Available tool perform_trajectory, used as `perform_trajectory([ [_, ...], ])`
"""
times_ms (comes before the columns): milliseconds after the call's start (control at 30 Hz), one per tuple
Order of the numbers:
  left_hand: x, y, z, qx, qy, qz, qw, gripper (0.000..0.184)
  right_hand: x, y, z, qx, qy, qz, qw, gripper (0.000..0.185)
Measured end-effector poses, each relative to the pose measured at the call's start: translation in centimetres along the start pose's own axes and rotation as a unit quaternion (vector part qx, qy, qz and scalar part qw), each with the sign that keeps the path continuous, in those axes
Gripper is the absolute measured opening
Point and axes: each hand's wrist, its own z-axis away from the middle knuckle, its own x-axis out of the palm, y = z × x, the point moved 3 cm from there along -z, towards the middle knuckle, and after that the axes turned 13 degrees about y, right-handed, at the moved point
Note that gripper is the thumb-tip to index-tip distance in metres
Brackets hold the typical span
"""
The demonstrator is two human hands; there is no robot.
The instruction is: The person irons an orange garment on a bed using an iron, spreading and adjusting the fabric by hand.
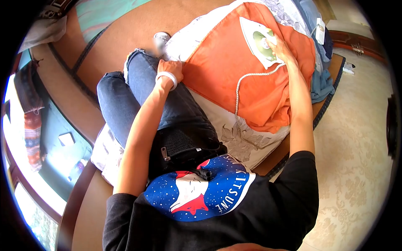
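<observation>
An orange cloth lies spread over a white floral sheet. On its upper part rests a white and green iron, and my right hand is wrapped round its handle. A white braided cord runs from the iron down across the cloth to the sheet. My left hand, with a white band on the wrist, is at the cloth's left edge beside my knee. Its fingers are curled and seem to pinch the edge.
Blue fabric lies beyond the cloth on the right, with a white power strip above it. My jeans-clad legs are bent at left on a brown mat. Patterned floor shows at right.
</observation>
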Motion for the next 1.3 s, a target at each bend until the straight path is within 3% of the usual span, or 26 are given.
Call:
perform_trajectory([
  [600,0.1,-0.1,-0.3,-0.007,0.006,0.002,1.000,0.022,-0.8,1.5,-6.1,0.023,0.036,0.020,0.999,0.057],
  [1300,0.3,-0.1,-0.5,-0.006,0.001,-0.011,1.000,0.019,-0.8,1.2,-8.8,0.070,0.043,-0.029,0.996,0.037],
])
